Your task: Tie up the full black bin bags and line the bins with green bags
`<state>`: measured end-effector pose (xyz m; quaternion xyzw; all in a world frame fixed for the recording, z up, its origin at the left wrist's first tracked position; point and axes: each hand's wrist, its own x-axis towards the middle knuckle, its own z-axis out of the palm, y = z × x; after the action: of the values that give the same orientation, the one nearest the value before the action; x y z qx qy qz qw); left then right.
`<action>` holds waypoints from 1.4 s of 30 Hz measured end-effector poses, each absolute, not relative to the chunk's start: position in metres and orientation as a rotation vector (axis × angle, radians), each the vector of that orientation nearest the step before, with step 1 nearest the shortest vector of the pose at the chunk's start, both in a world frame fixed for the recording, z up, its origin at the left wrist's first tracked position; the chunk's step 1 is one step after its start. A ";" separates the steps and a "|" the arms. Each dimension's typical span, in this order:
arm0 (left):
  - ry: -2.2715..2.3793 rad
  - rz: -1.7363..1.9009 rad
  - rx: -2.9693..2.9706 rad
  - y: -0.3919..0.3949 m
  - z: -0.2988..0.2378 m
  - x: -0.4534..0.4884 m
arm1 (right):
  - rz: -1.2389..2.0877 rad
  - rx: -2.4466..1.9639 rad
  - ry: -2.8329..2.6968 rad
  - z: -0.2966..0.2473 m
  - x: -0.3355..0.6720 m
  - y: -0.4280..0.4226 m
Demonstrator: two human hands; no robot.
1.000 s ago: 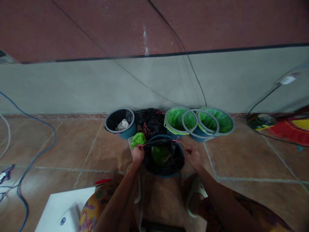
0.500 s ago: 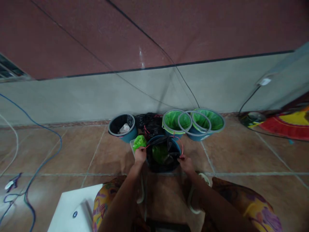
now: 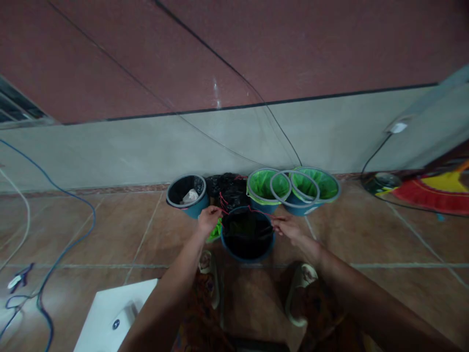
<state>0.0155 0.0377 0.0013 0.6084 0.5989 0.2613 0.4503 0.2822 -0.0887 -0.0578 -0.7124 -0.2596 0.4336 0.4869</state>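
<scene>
A blue bin (image 3: 271, 244) stands on the floor in front of me with a black trash bag (image 3: 242, 230) inside. My left hand (image 3: 209, 218) is closed on the bag's red drawstring (image 3: 258, 212) at the bin's left side. On the opposite side, my right hand (image 3: 286, 227) pinches the other end of the drawstring. The string runs nearly straight along the far rim, and the bag's mouth is drawn in toward that side. Partly hidden below my left hand lies a bright green plastic bag (image 3: 214, 233).
A bin with a black liner (image 3: 186, 195) stands left, near bunched black bags (image 3: 230, 188). Two green-lined bins (image 3: 262, 183) (image 3: 322, 183) and loose grey rings (image 3: 273, 186) are at right. A white stool-like object (image 3: 106, 313) and blue hose (image 3: 69, 244) lie left.
My hands have moved apart and slightly up, pulling the drawstring tighter. The bag's mouth has drawn in toward the far side, baring the bin's near rim.
</scene>
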 end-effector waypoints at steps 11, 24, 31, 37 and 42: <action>1.190 0.952 0.925 0.035 0.005 0.038 | 1.004 -1.586 -0.693 -0.023 0.286 -0.056; 1.108 0.741 1.557 0.027 0.012 0.063 | 0.864 -1.501 -1.117 -0.021 0.262 -0.042; 1.282 0.656 1.790 0.034 0.016 0.051 | 0.793 -1.815 -1.182 -0.016 0.268 -0.047; 1.047 0.657 1.841 0.020 0.031 0.059 | 1.012 -1.637 -1.448 -0.010 0.240 -0.051; 0.815 0.604 1.835 0.011 0.033 0.071 | 0.992 -1.535 -1.589 -0.017 0.205 -0.050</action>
<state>0.0713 0.0106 0.0334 0.7583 0.3370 0.2497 0.4991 0.2049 -0.0498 -0.0168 -0.5933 -0.6141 0.3835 0.3519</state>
